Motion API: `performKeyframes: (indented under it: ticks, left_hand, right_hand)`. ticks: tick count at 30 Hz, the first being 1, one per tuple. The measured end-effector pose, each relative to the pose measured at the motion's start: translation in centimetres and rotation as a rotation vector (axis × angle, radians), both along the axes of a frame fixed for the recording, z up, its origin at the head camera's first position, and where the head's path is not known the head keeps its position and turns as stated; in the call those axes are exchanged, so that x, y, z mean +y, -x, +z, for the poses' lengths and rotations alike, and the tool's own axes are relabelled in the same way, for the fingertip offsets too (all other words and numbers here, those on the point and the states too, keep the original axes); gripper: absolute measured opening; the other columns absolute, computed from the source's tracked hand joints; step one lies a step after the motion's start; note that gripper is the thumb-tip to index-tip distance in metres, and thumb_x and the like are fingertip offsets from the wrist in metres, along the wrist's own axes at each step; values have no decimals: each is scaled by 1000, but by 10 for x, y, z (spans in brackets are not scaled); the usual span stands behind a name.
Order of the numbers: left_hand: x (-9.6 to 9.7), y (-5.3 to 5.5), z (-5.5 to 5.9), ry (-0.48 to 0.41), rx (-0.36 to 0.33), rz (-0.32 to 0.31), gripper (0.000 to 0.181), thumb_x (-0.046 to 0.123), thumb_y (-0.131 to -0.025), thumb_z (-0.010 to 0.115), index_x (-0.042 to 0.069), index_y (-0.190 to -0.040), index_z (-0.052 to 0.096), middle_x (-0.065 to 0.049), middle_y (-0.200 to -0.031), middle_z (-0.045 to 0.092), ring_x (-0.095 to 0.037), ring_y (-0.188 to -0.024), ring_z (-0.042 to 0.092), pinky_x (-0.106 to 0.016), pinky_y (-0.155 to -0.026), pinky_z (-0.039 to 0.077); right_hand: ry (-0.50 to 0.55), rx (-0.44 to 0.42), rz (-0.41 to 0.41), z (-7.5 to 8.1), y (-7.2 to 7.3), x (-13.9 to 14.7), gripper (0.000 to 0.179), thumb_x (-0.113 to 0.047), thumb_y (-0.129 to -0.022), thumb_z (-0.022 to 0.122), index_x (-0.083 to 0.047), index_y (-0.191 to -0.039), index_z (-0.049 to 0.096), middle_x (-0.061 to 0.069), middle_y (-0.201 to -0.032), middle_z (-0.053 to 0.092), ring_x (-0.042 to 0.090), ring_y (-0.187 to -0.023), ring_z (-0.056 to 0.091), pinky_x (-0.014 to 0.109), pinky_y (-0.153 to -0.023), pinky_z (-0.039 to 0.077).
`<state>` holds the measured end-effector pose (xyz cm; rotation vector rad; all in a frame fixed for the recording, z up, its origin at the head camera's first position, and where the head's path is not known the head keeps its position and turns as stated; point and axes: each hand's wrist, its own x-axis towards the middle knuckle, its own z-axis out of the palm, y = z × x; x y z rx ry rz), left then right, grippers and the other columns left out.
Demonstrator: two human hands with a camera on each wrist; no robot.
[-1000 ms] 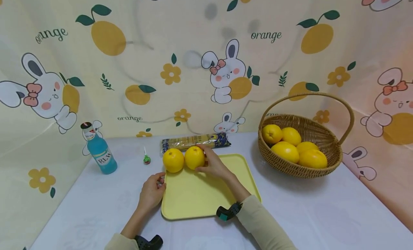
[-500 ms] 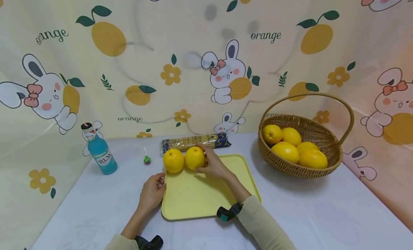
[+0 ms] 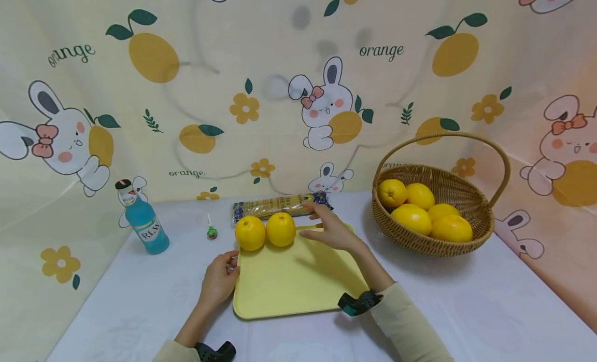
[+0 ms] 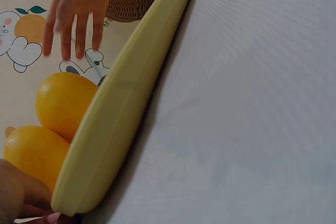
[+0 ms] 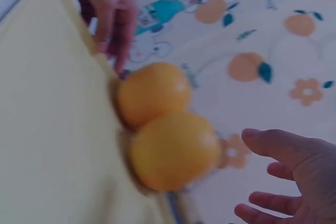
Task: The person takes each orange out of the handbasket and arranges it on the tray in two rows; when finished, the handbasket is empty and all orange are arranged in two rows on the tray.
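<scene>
Head view: the left hand pinched the yellow tray; the right hand, fingers spread, held nothing beside two oranges. A level tray appeared advisable against rolling.

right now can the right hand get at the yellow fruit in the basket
Probably yes: the right hand holds nothing, and no object shows between it and the basket on its right. The handle arches above the yellow fruit but seems to leave the front open.

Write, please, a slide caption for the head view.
Two oranges on a yellow tray, the left hand at its edge, the right hand beside them.
</scene>
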<state>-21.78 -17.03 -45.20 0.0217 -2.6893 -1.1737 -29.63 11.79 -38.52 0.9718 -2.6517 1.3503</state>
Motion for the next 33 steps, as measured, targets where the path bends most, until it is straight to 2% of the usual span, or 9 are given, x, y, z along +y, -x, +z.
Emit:
performKeyframes:
  ticks: [8, 18, 22, 25, 29, 33]
  left_hand:
    - [0, -1, 1, -4, 9, 0, 37, 1, -80, 59, -4, -116, 59, -6, -87, 58, -14, -69, 49, -26, -60, 39]
    - [0, -1, 1, -6, 6, -13, 37, 1, -80, 59, -4, -117, 59, -7, -88, 59, -15, -71, 51, -28, -62, 40]
    - [-1, 0, 0, -2, 3, -7, 37, 2, -80, 59, -3, -118, 59, -6, -88, 59, -15, -72, 51, -28, -63, 40]
    - [0, 0, 1, -3, 2, -7, 38, 2, -80, 59, -3, -118, 59, -7, -88, 59, -16, -72, 51, -28, -63, 40]
    - [0, -1, 2, -5, 2, -5, 38, 2, -80, 59, -3, -118, 59, -7, -88, 59, -16, -73, 52, -28, -63, 40]
    - [-1, 0, 2, -2, 3, -6, 38, 2, -80, 59, -4, -117, 59, -7, -88, 59, -15, -72, 51, -27, -62, 40]
  right_hand:
    - [12, 37, -41, 32, -11, 54, 56, -21, -85, 68, -8, -135, 45, 14, -135, 42, 37, -117, 46, 50, -93, 42]
    - [-47, 89, -121, 63, -17, 114, 39, -17, -87, 65, -6, -123, 54, 12, -124, 50, 34, -112, 49, 52, -91, 43]
    - [-82, 132, -148, 76, -16, 131, 37, -12, -87, 64, -2, -121, 55, 16, -121, 51, 37, -109, 49, 53, -89, 44]
    - [-133, 159, -169, 87, -14, 143, 37, -14, -88, 64, -2, -122, 55, 18, -122, 51, 39, -110, 50, 53, -88, 44]
    - [-196, 133, -213, 98, -11, 158, 39, -22, -89, 62, -5, -124, 55, 17, -126, 51, 37, -112, 50, 53, -90, 43]
    - [-227, 111, -239, 103, -4, 171, 42, -25, -89, 63, -4, -124, 55, 15, -125, 53, 35, -111, 49, 53, -91, 40]
